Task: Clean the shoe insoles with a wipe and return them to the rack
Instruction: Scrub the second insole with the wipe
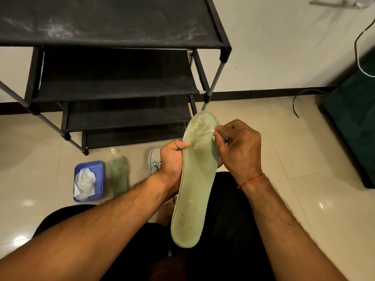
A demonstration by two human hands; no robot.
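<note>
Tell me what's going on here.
A seated person is working on a long pale green foam insole. The left hand grips its side edge, while the right hand pinches a small white scrap, perhaps a wipe, against the toe end. A second green insole lies on the tiled floor beside a blue plastic tray of crumpled white wipes. Neither is on the black fabric rack yet.

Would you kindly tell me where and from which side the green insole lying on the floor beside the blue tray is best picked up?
Pinch the near end of the floor insole, coming from the near-right. It lies flat and thin, so an end likely lifts easiest; the blue tray crowds its left edge and a small bottle stands by its far end.
</note>
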